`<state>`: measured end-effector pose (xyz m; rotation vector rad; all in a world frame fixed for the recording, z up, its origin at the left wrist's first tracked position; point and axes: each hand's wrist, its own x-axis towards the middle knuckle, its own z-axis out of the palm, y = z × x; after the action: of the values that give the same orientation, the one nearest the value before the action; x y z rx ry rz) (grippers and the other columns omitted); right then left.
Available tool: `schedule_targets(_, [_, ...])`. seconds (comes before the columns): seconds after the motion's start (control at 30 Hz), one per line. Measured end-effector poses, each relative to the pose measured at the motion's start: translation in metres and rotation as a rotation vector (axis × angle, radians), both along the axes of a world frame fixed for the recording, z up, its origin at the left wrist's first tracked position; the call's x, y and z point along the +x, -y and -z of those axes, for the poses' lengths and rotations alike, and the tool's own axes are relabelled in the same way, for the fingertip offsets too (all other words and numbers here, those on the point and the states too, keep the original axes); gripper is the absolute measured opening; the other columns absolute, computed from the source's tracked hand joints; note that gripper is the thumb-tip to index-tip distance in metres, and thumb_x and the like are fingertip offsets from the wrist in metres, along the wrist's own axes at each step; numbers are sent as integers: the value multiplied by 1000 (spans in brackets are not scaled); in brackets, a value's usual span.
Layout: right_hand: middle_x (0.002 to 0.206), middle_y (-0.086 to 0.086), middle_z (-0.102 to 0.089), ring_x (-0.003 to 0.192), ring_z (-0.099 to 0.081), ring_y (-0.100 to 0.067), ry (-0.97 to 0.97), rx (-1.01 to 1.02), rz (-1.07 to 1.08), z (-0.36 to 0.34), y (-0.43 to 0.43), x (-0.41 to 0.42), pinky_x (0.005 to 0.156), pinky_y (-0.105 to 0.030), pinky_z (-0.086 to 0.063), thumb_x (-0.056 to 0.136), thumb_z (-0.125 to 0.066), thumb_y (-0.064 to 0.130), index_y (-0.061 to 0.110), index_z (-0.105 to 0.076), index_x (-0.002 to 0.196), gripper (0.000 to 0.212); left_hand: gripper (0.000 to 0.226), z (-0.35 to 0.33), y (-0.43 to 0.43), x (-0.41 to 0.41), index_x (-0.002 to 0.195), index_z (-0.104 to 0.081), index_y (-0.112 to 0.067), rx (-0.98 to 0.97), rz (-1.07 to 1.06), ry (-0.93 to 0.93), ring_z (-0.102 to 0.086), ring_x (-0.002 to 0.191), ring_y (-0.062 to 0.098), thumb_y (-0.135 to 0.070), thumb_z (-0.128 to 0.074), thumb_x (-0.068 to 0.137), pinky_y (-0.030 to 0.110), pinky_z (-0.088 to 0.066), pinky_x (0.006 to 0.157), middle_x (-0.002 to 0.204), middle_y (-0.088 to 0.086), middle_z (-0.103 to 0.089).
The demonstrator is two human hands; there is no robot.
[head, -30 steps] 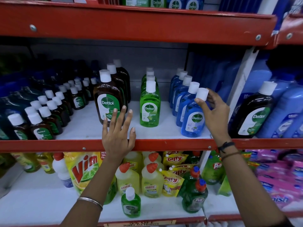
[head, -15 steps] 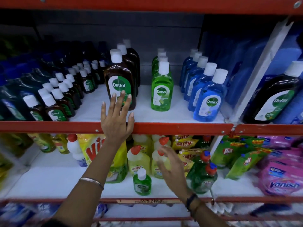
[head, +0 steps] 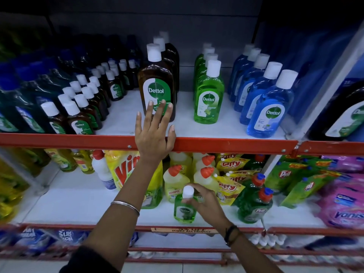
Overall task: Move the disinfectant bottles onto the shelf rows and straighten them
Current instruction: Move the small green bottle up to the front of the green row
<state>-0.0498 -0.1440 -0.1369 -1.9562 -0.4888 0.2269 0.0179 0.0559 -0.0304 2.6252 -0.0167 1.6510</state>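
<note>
A small green Dettol bottle (head: 184,207) with a white cap stands on the lower shelf (head: 82,201), near its front edge. My right hand (head: 204,201) is wrapped around its neck and shoulder. My left hand (head: 154,133) rests flat with spread fingers on the red front rail of the upper shelf (head: 226,144), fingertips touching the label of a large brown Dettol bottle (head: 156,83). On that upper shelf stand a row of green Dettol bottles (head: 208,91) and a row of blue ones (head: 269,103), front to back.
Several small brown Dettol bottles (head: 78,119) crowd the upper shelf's left. The lower shelf holds yellow Harpic bottles (head: 177,182), a Vim pouch (head: 126,170), Giffy pouches (head: 229,186), green Pril bottles (head: 255,205) and pink Vanish packs (head: 342,203). A white upright (head: 323,99) divides the bay.
My right hand left the front blue bottle, dropped to the lower shelf and closed on the small green bottle. My view tilted downward. My left hand stayed at the upper rail.
</note>
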Motion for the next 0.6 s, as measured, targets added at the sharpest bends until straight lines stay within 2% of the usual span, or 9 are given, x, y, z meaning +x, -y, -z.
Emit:
schedule_targets(0.1, [100,15,-68,91,-62,4,56,91,59,-37,8,2,76,-9,-45,75,-78,27,35,-62,105,35,52,0,0,-1,148,-37,-23,-6,1,-21,-38,142,27,-36,-38,97,49,-23,116,149,3,-48])
schedule_targets(0.2, [99,10,-71,88,-65,-3,144,206,94,-83,16,3,75,-16,-50,68,-79,38,40,-63,103,38,53,0,1,-2,148,-36,-23,-8,4,-40,-37,143,27,-35,-39,96,50,-23,116,150,2,-47])
schedule_targets(0.3, [94,3,-72,86,-66,-7,259,339,84,-136,24,5,75,-19,-53,68,-80,34,32,-64,102,38,54,-1,0,-3,148,-37,-24,-14,4,-49,-36,143,26,-35,-38,96,50,-24,116,150,2,-47])
schedule_targets(0.4, [96,3,-71,89,-68,-14,389,400,85,-187,30,14,78,-27,-56,71,-74,38,35,-63,102,33,52,-3,1,-4,147,-38,-24,-23,5,-48,-36,143,26,-36,-36,97,51,-27,115,150,2,-47])
schedule_targets(0.6, [96,-1,-69,89,-66,-18,556,594,145,-253,33,54,80,-30,-55,78,-73,34,27,-64,103,28,51,-4,2,-5,147,-38,-23,-23,10,-47,-36,143,26,-36,-34,98,52,-30,113,150,3,-47])
